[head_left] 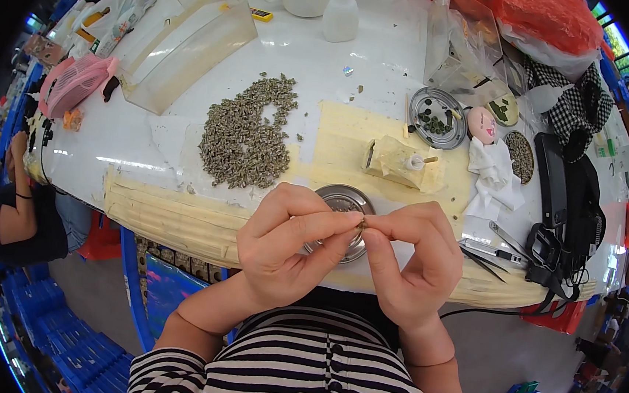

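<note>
My left hand point(289, 242) and my right hand point(413, 260) meet fingertip to fingertip over a round metal dish point(346, 193). Thumb and forefinger of each are pinched together around a tiny dark metallic piece point(361, 224), mostly hidden by the fingers. Its kind is too small to make out. Behind my left hand spreads a large pile of small metallic parts point(245, 136) on the white table point(324, 72). Beyond my right hand sits a block wrapped in pale tape point(398, 162), with a small white nozzle-like piece and a thin stick on top.
A steel dish of dark green pieces point(436, 121), white tissue point(493, 181), tweezers point(483, 261) and a craft knife point(502, 250) lie to the right, near a black bag point(577, 195). A clear plastic tray point(185, 61) and pink basket point(75, 87) stand left. Another person point(21, 210) sits far left.
</note>
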Demonstrator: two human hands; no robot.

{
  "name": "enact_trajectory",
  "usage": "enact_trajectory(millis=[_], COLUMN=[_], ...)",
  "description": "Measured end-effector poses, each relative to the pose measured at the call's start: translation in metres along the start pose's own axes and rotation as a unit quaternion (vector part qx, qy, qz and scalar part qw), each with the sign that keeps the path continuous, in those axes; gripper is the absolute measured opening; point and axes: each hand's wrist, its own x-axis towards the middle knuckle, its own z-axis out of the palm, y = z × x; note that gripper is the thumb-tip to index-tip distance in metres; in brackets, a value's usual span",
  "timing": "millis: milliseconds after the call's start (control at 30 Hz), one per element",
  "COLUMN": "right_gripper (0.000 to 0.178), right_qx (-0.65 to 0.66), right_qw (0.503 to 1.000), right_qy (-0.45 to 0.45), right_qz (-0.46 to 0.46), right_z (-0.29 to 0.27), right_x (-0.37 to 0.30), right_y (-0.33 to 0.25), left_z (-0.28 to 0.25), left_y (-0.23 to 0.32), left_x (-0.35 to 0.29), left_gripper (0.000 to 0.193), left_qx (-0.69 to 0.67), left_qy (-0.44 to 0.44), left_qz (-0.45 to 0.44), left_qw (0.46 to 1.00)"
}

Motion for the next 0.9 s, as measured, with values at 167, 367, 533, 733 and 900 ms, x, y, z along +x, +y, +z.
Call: enact_trajectory(millis=[167, 367, 533, 733, 900], right_gripper=[0.030, 0.031, 0.018, 0.013, 0.025], right_qx=[-0.134, -0.046, 0.213, 0.328, -0.036], right_qw=[0.982, 0.998, 0.958, 0.907, 0.999], right_qy=[0.002, -0.021, -0.075, -0.072, -0.002], right_qz=[-0.130, -0.034, 0.176, 0.255, -0.008], right_z=[-0.001, -0.002, -0.006, -0.010, -0.004], right_x=[-0.002, -0.007, -0.010, -0.010, -0.009], right_y=[-0.008, -0.001, -0.001, 0.003, -0.001], left_z=[0.001, 0.000, -0.003, -0.002, 0.003], left_y=[0.002, 0.000, -0.001, 0.001, 0.002], left_x=[0.000, -0.001, 0.000, 0.001, 0.000], left_gripper=[0.029, 0.027, 0.032, 0.035, 0.032], left_qx=[0.008, -0.028, -0.017, -0.012, 0.014], left_qy=[0.003, 0.008, -0.022, -0.030, -0.006], left_qz=[-0.028, -0.045, 0.017, 0.039, 0.015], left_qw=[1.000, 0.999, 0.999, 0.999, 1.000])
